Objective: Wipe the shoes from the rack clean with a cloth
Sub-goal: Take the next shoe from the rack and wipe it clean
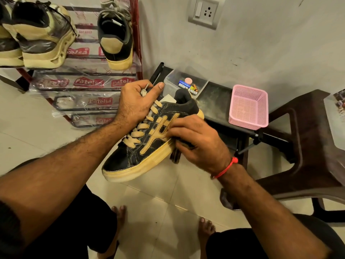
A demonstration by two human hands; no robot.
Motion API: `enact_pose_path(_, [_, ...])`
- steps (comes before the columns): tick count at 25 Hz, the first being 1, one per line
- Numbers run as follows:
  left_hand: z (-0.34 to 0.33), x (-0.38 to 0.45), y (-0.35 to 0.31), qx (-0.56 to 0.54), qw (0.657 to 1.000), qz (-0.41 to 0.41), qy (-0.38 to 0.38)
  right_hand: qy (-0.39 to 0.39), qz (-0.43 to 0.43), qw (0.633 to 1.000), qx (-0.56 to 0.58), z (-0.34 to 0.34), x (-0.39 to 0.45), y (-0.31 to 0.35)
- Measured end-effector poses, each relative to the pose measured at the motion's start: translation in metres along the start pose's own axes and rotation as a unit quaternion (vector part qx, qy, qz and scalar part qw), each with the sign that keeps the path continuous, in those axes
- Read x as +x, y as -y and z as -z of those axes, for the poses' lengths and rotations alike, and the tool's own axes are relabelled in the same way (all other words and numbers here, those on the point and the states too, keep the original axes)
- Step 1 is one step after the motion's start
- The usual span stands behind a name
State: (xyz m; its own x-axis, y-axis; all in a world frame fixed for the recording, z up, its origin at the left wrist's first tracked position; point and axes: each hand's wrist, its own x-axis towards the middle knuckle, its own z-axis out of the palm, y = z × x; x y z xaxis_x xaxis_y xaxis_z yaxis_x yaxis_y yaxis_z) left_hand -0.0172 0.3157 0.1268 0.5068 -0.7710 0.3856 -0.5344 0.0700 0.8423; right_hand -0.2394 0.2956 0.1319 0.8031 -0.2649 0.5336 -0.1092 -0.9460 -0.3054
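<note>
Black sneaker [149, 141] with tan stripes, laces and yellowed sole, held in the air, left hand [137, 103] clenched around its laces, right hand [197, 144] pressing dark cloth [176, 156] against its side below that grip

The shoe [149, 141] looks like dark matt fabric on a scuffed rubbery sole (yellowed), the basket [249, 107] perforated pink plastic.

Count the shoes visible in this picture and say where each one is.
4: one shoe held in both hands; the matching shoe on the rack's top shelf; two sneakers at its left. Others may lie off-frame.
</note>
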Motion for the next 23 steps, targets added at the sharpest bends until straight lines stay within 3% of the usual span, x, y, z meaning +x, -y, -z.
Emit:
enact_pose_path(4, [-0.005,-0.002,-0.003,-0.015,1.0,-0.004,-0.001,-0.079,-0.138,0.986,-0.043,0.02,-0.006,-0.043])
enact_pose_path(6, [-0.006,-0.002,-0.001,-0.007,1.0,-0.003,-0.007,-0.065,-0.113,0.991,-0.02,0.015,-0.007,-0.034])
enact_pose_path(9, [-0.006,-0.003,0.002,0.01,1.0,-0.006,-0.009,-0.009,0.009,0.999,0.031,-0.002,-0.004,0.002])
enact_pose_path(11, [-0.005,-0.003,0.001,0.004,1.0,-0.006,0.0,-0.001,0.015,1.0,0.02,-0.003,-0.002,-0.005])
enact_pose_path(16, [-0.006,-0.002,-0.002,0.009,1.0,0.018,-0.007,-0.087,-0.201,0.976,-0.016,0.012,-0.016,-0.056])
enact_pose_path(19, [-0.005,0.0,0.0,0.036,0.999,0.029,-0.026,-0.058,-0.149,0.984,0.073,0.002,-0.01,-0.02])
enact_pose_path(23, [-0.005,-0.001,0.004,0.062,0.997,0.044,-0.031,0.03,0.017,0.986,0.162,-0.013,0.002,0.034])
